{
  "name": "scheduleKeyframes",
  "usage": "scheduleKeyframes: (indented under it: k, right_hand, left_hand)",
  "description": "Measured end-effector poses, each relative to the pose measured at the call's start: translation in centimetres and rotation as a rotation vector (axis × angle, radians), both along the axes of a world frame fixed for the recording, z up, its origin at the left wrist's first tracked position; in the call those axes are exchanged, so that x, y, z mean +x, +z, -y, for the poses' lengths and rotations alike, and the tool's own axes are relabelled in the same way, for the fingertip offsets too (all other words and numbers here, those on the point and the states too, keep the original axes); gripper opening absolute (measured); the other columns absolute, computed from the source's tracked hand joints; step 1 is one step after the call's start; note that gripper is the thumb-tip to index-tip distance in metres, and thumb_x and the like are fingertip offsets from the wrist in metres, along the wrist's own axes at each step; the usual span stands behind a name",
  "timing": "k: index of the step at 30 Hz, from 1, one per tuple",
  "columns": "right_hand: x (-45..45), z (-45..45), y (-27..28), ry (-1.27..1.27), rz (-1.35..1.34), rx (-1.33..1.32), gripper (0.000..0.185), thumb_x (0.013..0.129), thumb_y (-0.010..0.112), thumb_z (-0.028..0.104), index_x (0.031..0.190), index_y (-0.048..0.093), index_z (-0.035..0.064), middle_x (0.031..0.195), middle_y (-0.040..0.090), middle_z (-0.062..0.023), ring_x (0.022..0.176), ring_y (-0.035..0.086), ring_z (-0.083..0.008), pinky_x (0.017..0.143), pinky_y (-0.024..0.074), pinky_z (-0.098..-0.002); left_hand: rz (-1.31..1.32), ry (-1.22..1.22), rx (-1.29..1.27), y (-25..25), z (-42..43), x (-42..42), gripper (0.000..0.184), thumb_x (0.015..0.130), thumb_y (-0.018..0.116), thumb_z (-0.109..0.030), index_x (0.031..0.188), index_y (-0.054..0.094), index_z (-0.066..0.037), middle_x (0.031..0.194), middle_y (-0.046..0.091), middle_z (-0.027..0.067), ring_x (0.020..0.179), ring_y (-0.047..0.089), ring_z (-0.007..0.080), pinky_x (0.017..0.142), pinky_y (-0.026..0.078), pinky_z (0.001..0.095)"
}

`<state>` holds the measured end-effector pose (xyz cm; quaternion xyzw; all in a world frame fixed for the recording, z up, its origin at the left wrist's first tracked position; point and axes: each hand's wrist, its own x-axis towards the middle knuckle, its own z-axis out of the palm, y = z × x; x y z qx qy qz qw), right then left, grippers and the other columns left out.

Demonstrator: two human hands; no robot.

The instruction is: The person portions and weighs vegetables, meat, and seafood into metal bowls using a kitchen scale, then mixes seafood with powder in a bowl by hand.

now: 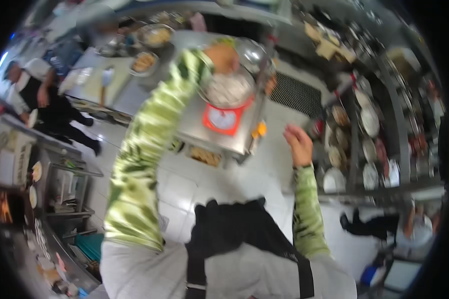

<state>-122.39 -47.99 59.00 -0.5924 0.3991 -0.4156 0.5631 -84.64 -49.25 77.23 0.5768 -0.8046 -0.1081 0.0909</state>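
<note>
My left hand (223,59) reaches over the far side of a metal bowl (228,105) holding something white (227,87). Its fingers are blurred and point away from me, so their closure cannot be told. Under the bowl sits a red-orange kitchen scale (222,120) with a pale round face, near the corner of the steel table (184,117). A second, shiny metal bowl (251,52) stands just beyond, beside the left hand. My right hand (299,145) hangs in the air past the table's right edge, fingers loosely bent and nothing visible in them.
Farther left on the table are a bowl of light-brown food (143,64), another bowl (157,36), and a cutting board (105,82) with a knife-like tool. Shelves of plates (369,122) line the right. A person (35,94) stands at left, another (409,226) at lower right.
</note>
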Motion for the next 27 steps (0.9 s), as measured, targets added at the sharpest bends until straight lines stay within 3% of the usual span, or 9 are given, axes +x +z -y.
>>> scheduleKeyframes:
  k: [7,10,11,16,21,24,27]
  right_hand:
    - [4.9,2.4,0.0,0.216,0.123,-0.046,0.034,0.090,0.059,0.002,0.123,0.056,-0.0063,0.120,0.061,-0.0157,0.109,0.059,-0.0221,0.097,0.0467,-0.0335]
    - [5.0,2.9,0.7,0.246,0.017,-0.153,0.034,0.090,0.060,0.004,0.123,0.057,-0.0054,0.118,0.063,-0.0139,0.108,0.059,-0.0205,0.097,0.0458,-0.0322]
    - [5.1,2.2,1.5,0.221,-0.075,-0.170,0.034,0.090,0.060,0.005,0.123,0.057,-0.0049,0.117,0.063,-0.0132,0.108,0.060,-0.0196,0.096,0.0458,-0.0313]
    - [2.5,1.3,1.5,0.138,0.041,-0.061,0.032,0.089,0.061,0.005,0.120,0.059,-0.0044,0.114,0.064,-0.0120,0.103,0.061,-0.0161,0.092,0.0480,-0.0277]
    - [-2.5,2.4,0.8,0.019,0.044,-0.003,0.035,0.088,0.062,0.004,0.122,0.057,-0.0053,0.117,0.063,-0.0147,0.105,0.061,-0.0202,0.093,0.0475,-0.0304]
    - [-7.2,4.9,-0.1,-0.029,0.047,0.028,0.033,0.089,0.062,0.003,0.120,0.058,-0.0059,0.116,0.063,-0.0150,0.109,0.059,-0.0208,0.095,0.0478,-0.0314]
    - [-12.1,7.3,0.0,-0.010,-0.044,-0.034,0.036,0.090,0.062,0.008,0.123,0.056,-0.0045,0.118,0.063,-0.0137,0.102,0.063,-0.0196,0.091,0.0487,-0.0304]
  left_hand:
    - [0.012,0.108,-0.060,-3.2,0.1,-3.4,0.022,0.066,0.068,-0.007,0.088,0.071,-0.007,0.081,0.070,0.0106,0.073,0.067,0.0228,0.070,0.053,0.0362]
    - [0.003,0.109,-0.087,-4.3,0.0,-1.5,0.023,0.065,0.068,-0.007,0.088,0.071,-0.007,0.082,0.070,0.0108,0.074,0.068,0.0241,0.069,0.054,0.0366]
    - [-0.004,0.101,-0.094,-4.1,-0.3,-0.8,0.023,0.065,0.068,-0.007,0.087,0.071,-0.007,0.082,0.070,0.0108,0.075,0.068,0.0245,0.069,0.054,0.0367]
    - [-0.048,-0.033,-0.231,-0.4,-0.5,-0.8,0.019,0.068,0.065,-0.004,0.087,0.069,-0.004,0.079,0.070,0.0113,0.074,0.069,0.0231,0.065,0.053,0.0346]
    - [-0.187,-0.105,-0.287,2.2,3.7,-8.4,0.020,0.066,0.064,-0.005,0.084,0.071,-0.009,0.083,0.071,0.0095,0.081,0.069,0.0275,0.074,0.054,0.0381]
    - [-0.181,-0.146,-0.338,1.7,7.8,-14.3,0.019,0.071,0.066,-0.006,0.090,0.069,-0.004,0.088,0.071,0.0123,0.083,0.070,0.0255,0.075,0.055,0.0352]
    - [-0.193,-0.137,-0.320,0.4,11.2,-19.3,0.022,0.070,0.063,-0.006,0.090,0.071,-0.007,0.084,0.071,0.0117,0.082,0.069,0.0280,0.075,0.055,0.0365]
